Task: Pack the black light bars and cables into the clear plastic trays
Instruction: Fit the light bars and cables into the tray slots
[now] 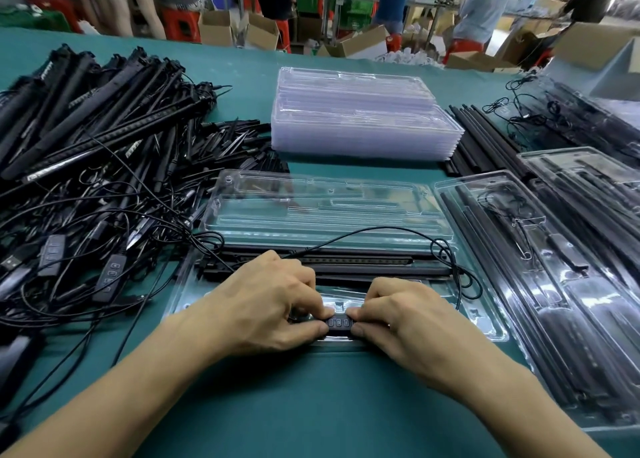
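An open clear plastic tray (478, 315) lies in front of me, its lid half (325, 208) folded back. Black light bars (363, 267) sit in the tray's far slots. A thin black cable (381, 232) loops over them and down the right side. My left hand (266, 298) and my right hand (398, 315) pinch the two ends of a small black button controller (340, 323) over the tray's near recess.
A big tangle of black light bars and cables (104, 167) covers the left of the green table. A stack of clear trays (360, 118) stands behind. Loose black rods (481, 139) and packed trays (568, 274) lie on the right. People work at benches beyond.
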